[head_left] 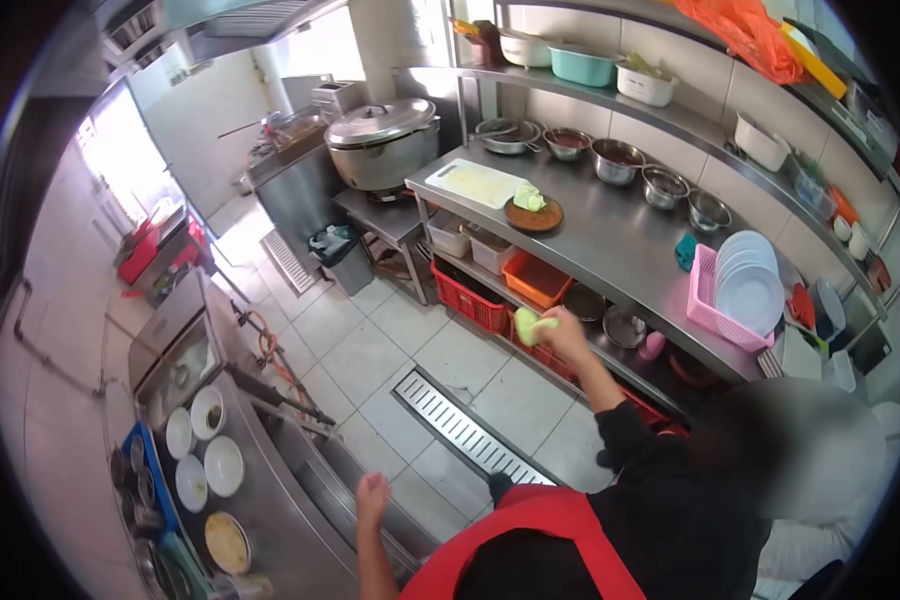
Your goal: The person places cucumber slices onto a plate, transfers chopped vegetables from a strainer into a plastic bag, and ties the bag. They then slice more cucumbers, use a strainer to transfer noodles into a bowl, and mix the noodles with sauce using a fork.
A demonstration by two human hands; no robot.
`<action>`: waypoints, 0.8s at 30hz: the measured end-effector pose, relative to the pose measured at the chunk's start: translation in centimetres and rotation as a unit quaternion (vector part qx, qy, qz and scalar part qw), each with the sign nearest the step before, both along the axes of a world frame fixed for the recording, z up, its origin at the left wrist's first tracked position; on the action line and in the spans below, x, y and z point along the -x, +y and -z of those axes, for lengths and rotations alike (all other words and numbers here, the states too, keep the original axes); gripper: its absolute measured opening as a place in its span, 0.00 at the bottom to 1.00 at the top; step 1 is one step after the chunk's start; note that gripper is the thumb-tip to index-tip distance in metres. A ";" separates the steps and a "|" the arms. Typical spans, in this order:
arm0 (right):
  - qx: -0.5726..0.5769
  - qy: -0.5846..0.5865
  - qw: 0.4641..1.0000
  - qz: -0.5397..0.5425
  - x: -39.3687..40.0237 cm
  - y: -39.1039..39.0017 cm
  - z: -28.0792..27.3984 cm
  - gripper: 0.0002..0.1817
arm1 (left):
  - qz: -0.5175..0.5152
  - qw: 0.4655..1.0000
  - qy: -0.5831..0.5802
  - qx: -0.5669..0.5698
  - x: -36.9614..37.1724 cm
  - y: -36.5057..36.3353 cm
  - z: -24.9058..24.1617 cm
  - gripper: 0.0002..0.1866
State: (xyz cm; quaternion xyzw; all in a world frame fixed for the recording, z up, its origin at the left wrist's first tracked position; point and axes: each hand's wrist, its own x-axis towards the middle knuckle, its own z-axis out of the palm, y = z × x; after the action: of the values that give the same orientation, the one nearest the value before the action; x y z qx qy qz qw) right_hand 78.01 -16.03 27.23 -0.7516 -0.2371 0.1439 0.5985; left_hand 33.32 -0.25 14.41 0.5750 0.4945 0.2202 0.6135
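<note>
Far left of the frame there's a steel desk with white bowls lined up on it. Bottom center, the left hand hangs over the desk's edge, curled into a loose fist with nothing in it. Middle of the frame, the right hand is stretched out, fingers pinching a pale green cloth, just in front of the red crate under the long desk. Pink rack of plates sits at right.
</note>
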 end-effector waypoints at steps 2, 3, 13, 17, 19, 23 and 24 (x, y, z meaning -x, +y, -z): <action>-0.002 -0.009 0.999 0.037 -6.2 0.8 2.6 0.14 | 0.022 1.000 0.001 -0.003 -4.1 4.7 -4.0 0.14; 0.004 0.019 0.999 0.050 -7.8 1.4 1.6 0.13 | 0.030 1.000 -0.001 -0.005 -5.9 6.6 -5.0 0.14; 0.068 -0.096 0.975 0.188 -26.4 13.8 5.1 0.13 | 0.119 0.988 0.042 0.084 -11.9 18.1 1.7 0.15; 0.125 -0.132 0.958 0.223 -33.1 17.7 6.8 0.13 | 0.127 0.982 0.113 0.078 -16.5 22.1 2.2 0.15; 0.147 -0.166 0.947 0.233 -35.4 19.3 7.0 0.12 | 0.147 0.979 0.118 0.076 -19.6 24.7 2.0 0.15; 0.197 -0.138 0.942 0.236 -37.1 22.1 5.5 0.15 | 0.236 0.967 0.100 -0.019 -28.5 33.0 2.9 0.14; 0.206 -0.101 0.947 0.223 -37.5 22.7 5.2 0.16 | 0.259 0.960 0.093 -0.054 -30.6 34.5 3.7 0.14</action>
State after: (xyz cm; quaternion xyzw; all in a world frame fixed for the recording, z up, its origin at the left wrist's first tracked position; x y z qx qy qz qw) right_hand 115.48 6.68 22.05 -0.9029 -0.0883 -0.0242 0.4200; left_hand 63.93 34.24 10.72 0.7335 0.3709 0.0262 0.5690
